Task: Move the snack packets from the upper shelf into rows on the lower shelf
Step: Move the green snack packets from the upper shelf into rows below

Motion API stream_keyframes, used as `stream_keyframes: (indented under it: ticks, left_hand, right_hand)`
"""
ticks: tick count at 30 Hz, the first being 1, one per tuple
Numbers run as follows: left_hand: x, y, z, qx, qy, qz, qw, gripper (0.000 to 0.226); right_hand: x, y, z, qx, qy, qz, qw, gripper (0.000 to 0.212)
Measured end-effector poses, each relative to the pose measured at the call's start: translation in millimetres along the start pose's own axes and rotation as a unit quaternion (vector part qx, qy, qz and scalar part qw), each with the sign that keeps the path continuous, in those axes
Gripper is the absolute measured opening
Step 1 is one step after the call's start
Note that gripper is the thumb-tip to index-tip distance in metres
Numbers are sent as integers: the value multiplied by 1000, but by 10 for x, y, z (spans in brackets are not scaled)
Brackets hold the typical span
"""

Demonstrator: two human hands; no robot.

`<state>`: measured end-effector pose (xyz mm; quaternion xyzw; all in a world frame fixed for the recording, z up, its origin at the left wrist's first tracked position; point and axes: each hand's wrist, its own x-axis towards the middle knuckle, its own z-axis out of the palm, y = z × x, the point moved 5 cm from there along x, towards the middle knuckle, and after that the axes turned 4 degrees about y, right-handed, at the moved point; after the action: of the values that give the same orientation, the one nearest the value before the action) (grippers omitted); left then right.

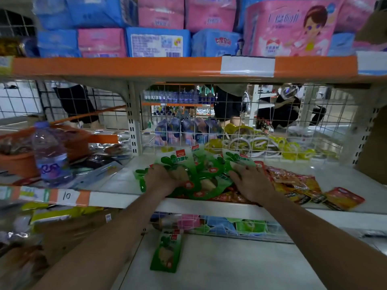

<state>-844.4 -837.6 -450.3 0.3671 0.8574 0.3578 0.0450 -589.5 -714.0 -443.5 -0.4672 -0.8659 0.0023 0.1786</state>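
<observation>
A heap of green snack packets (201,174) lies on the upper white shelf (117,183), with red and yellow packets (297,185) spread to its right. My left hand (163,178) grips the left side of the green heap, fingers curled round packets. My right hand (249,181) grips the right side of the same heap. One green packet (167,252) lies flat on the lower shelf (240,266), between my forearms.
A water bottle (50,151) and an orange basket (18,155) stand at the left of the upper shelf. A wire grid (272,114) backs the shelf. Pink and blue packs (159,41) fill the top orange-edged shelf. A low wire divider (230,227) crosses the lower shelf.
</observation>
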Motion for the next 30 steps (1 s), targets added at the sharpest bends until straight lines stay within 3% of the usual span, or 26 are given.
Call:
stream_keyframes:
  ticks: [4, 8, 13, 16, 20, 24, 30]
  left_hand:
    - [-87, 76, -29, -164, -40, 9, 986, 103]
    - [-175, 155, -29, -209, -78, 55, 973, 106]
    - [-208, 213, -39, -241, -93, 72, 963, 84]
    - [-207, 242, -52, -261, -90, 82, 958, 86]
    - [-212, 262, -55, -300, -95, 79, 946, 90]
    - [-222, 211, -42, -351, -90, 45, 931, 99]
    - [-366, 174, -46, -412, -115, 35, 903, 59]
  right_hand:
    - [-46, -77, -76, 47, 54, -14, 997, 40]
    - [24, -17, -115, 118, 73, 64, 988, 25]
    - [118, 117, -204, 104, -9, 212, 972, 96]
    - [232, 232, -162, 145, -23, 226, 963, 113]
    - [297, 359, -63, 114, -22, 195, 974, 106]
    - [82, 201, -265, 187, 47, 174, 966, 90]
    - [-120, 214, -289, 351, 42, 137, 925, 80]
